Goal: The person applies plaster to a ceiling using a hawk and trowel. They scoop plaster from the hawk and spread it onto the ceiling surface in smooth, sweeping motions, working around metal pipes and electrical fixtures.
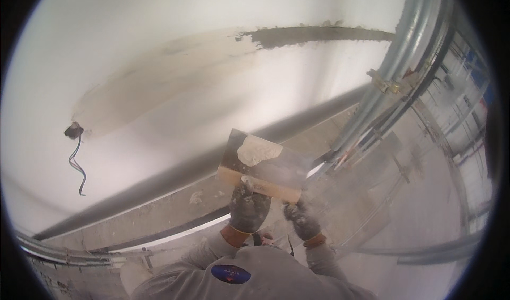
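A wide filling knife (293,168) with a long wooden back is held in front of my chest, a pale lump of wet filler (258,150) on its dark blade. My left hand (249,209), in a dark, filler-smeared glove, is closed round the wooden back near its left part. Gloved as well, my right hand (303,220) has its fingers closed at the right end of that back. Its grip is partly hidden. Beyond the knife, a long band of smoothed beige filler (154,82) crosses the white wall (175,124). It meets a rough dark grey strip (319,35) on the right.
Loose wires (77,164) hang from a hole (74,130) in the wall at left. Metal scaffold tubes (406,39) with a clamp (390,86) rise at right. A dark band (159,186) runs along the wall's foot, beside a grey ledge (175,207).
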Available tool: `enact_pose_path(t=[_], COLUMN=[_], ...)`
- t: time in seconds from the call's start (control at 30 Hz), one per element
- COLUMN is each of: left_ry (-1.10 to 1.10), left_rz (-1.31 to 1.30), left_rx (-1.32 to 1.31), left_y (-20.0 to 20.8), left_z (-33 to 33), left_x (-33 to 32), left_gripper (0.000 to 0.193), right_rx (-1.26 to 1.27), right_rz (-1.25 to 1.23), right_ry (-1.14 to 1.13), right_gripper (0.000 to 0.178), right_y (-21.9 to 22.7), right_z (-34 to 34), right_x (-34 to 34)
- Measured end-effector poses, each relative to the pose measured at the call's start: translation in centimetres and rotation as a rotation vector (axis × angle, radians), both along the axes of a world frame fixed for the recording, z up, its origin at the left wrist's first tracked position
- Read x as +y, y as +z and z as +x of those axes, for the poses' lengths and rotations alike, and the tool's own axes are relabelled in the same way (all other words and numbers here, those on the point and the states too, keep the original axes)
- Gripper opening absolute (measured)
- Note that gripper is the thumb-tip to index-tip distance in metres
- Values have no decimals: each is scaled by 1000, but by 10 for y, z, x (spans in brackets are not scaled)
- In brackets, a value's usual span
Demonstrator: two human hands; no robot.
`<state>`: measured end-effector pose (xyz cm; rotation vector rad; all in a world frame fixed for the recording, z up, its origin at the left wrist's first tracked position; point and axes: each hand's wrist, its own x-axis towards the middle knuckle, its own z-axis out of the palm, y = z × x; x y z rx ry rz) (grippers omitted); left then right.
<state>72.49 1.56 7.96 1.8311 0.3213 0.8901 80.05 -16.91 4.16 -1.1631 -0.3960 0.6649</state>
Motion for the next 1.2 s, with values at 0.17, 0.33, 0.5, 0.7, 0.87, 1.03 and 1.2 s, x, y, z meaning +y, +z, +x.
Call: enact_pose_path(t=[0.17, 0.33, 0.5, 0.7, 0.87, 1.03, 1.2], left_ry=[253, -89, -203, -323, -421, -494, -395], left_rz=[736, -245, 186, -30, -399, -993, -1229], left_rx=[-120, 247, 304, 256, 231, 124, 61], left_y=[-9, 13, -19, -44, -50, -56, -62], left_z=[-13, -50, -91, -100, -92, -80, -71], left_x=[-11, -11, 24, 70, 84, 69, 94], left_gripper=[72, 50, 33, 31, 30, 30, 32], right_rx=[-190, -113, 522, 293, 619, 903, 898], right_rz=[90, 86, 336, 78, 183, 288, 380], right_ry=[15, -102, -112, 13, 124, 20, 71], right_gripper=[33, 42, 53, 53, 65, 57, 47], right_y=[-24, 6, 36, -18, -10, 14, 47], right_z=[-18, -39, -48, -68, -105, -117, -124], right_x=[46, 64, 77, 69, 74, 84, 78])
